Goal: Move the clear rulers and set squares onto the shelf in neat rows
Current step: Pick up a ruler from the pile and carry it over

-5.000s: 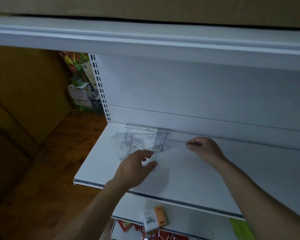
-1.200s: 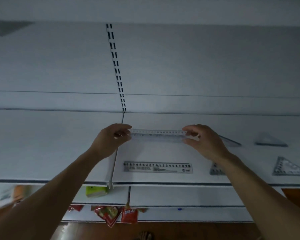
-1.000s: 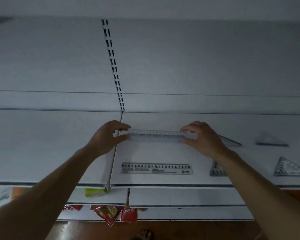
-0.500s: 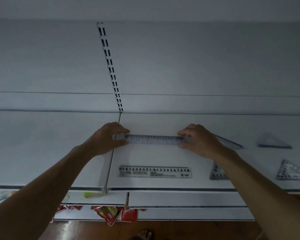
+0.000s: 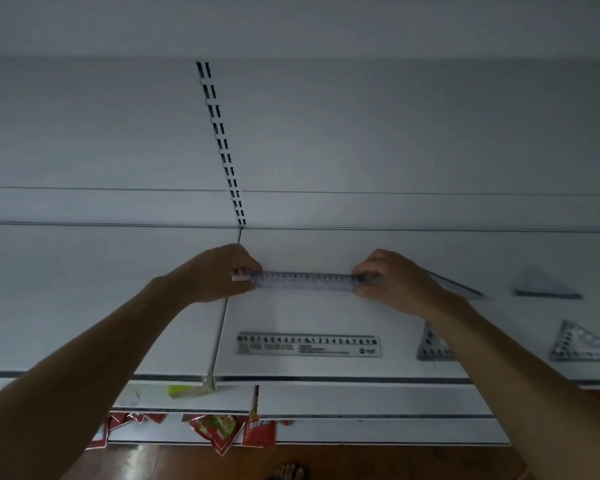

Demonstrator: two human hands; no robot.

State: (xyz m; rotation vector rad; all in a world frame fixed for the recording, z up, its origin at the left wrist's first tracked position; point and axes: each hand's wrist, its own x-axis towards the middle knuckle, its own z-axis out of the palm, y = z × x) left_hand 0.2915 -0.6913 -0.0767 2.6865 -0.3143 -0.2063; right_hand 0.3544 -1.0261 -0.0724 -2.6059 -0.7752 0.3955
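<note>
Left hand (image 5: pixel 219 273) and right hand (image 5: pixel 392 282) are pinching the clear ruler (image 5: pixel 305 281) at both ends, now bringing it down onto the shelf (image 5: pixel 326 313) behind 1 printed ruler (image 5: pixel 309 344).

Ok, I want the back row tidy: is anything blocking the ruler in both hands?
Nothing visible does. The other ruler lies nearer the front edge; a set square lies right of the right hand.

The left forearm (image 5: pixel 94 344), seen at 8 o'clock, and the right forearm (image 5: pixel 520 362), seen at 4 o'clock, are both bare along all their visible length. The left hand (image 5: pixel 219 273) and the right hand (image 5: pixel 392 282) are bare too. At 6 o'clock the toes of one foot (image 5: pixel 286 472) show, dark and blurred.
</note>
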